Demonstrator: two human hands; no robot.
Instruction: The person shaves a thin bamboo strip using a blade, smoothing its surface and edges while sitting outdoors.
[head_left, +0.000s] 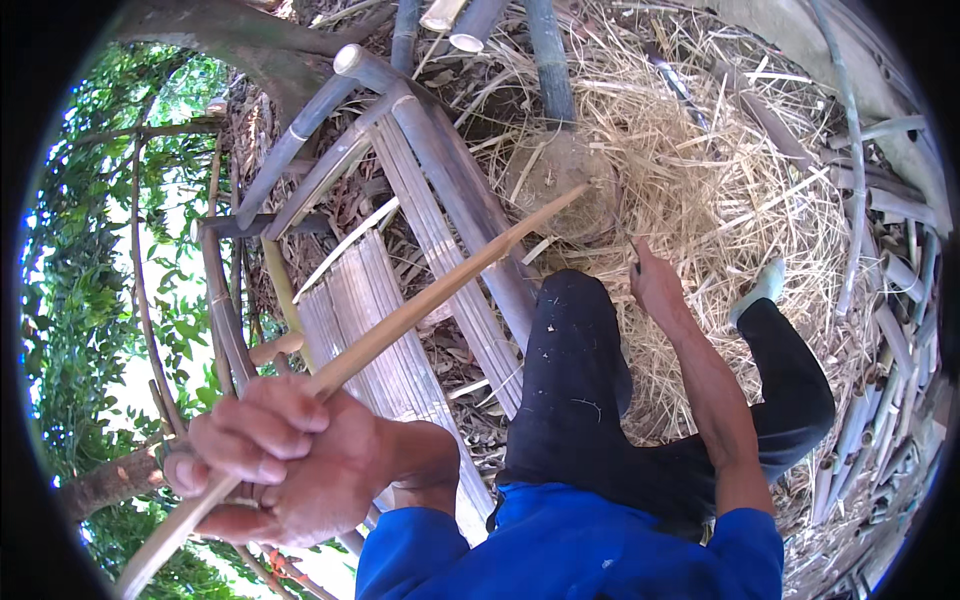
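My left hand (290, 450) is closed around a long, pale wooden stick (420, 303), with its fingers wrapped over it. The stick slants from the lower left up to the middle, where its narrower end is over a round wooden block (540, 205) on the ground. Beside my knee, my right hand (658, 282) grips what looks like a knife (635, 255), its dark, thin shape seen nearly edge-on. The blade is hard to make out against the straw-coloured shavings. The knife and stick appear apart.
Pale shavings (740, 220) cover the ground ahead and to the right. A bamboo bench with slats (370, 310) stands at left. A thick bamboo pole (548, 60) rests by the block. Cut bamboo pieces (895, 340) pile up along the right, and leafy branches (90, 280) fill the far left.
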